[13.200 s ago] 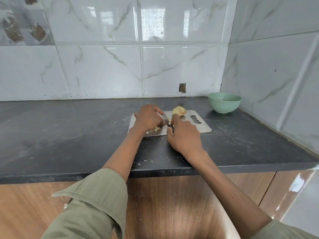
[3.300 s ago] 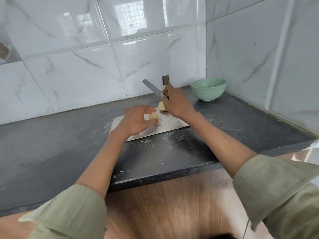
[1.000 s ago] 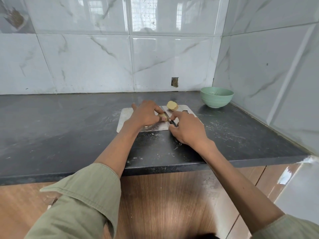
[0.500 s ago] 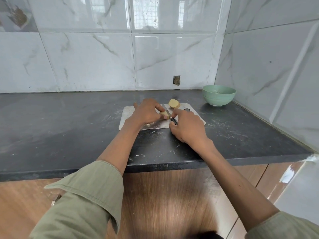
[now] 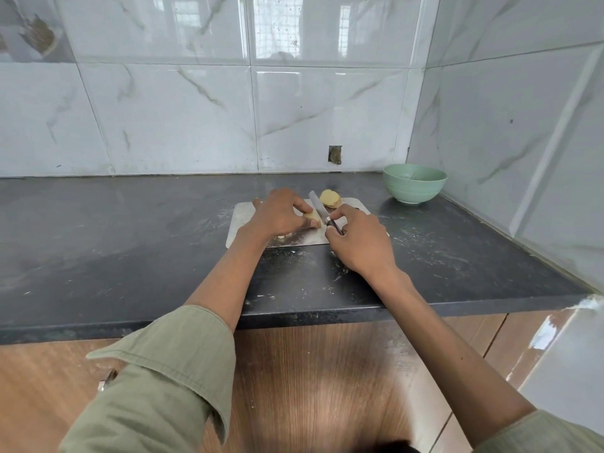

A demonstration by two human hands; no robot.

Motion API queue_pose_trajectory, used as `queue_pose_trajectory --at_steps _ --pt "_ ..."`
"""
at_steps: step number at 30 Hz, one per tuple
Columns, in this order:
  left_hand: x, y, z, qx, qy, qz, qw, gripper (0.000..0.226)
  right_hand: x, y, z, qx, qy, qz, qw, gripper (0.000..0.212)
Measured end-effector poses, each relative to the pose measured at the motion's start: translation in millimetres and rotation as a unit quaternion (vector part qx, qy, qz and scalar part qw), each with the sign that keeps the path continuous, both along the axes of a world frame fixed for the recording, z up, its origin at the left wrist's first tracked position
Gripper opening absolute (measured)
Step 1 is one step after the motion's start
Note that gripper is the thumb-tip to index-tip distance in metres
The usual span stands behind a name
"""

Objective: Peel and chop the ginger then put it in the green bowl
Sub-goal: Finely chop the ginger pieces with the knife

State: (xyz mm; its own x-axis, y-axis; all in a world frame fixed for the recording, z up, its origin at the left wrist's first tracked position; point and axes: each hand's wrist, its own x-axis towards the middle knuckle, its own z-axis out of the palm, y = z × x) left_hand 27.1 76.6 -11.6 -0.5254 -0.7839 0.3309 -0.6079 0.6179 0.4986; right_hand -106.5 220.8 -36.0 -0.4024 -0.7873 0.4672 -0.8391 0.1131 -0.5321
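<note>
The head camera looks down on a pale yellow peeled piece of ginger (image 5: 312, 219) that we pin to a flat grey metal chopping board (image 5: 243, 220) with our left hand (image 5: 279, 213), the fingers curled over it and the fingertips holding its near end. Just beside it on the right, the steel blade of a small black-handled knife (image 5: 318, 209) stands edge-down against the cut face, its tip pointing away from us; our right hand (image 5: 359, 243) grips the handle with the fingers wrapped round it and the forefinger stretched forward along the top. A second peeled yellow ginger chunk (image 5: 330, 199) lies at the far edge of the board, just beyond the blade. Well to the right, near the corner of the wall, sits the round pale green bowl (image 5: 414, 188) on the dark grey stone counter (image 5: 130, 230), which is dusted with pale specks. Behind stand glossy white marble-patterned tiles (image 5: 170, 119). We can read no brand, label or writing anywhere. Olive green sleeves (image 5: 170, 371) cover our upper arms.
</note>
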Motion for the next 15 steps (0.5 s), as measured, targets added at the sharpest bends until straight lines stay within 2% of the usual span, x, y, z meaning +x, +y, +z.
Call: queue_pose_trajectory --at_steps 8,11,15 --pt "-1.0 -5.7 -3.1 0.008 0.008 -0.012 1.000 0.031 3.6 0.8 0.5 0.009 0.040 -0.004 0.999 0.028" --pt "-2.1 -7.2 -4.8 0.006 0.004 -0.010 1.000 0.035 4.8 -1.1 0.0 0.010 0.053 0.004 0.999 0.026" --pt "-2.6 -6.8 -2.7 -0.001 -0.010 0.001 1.000 0.036 -0.5 -7.4 4.0 0.031 0.031 0.016 0.999 0.023"
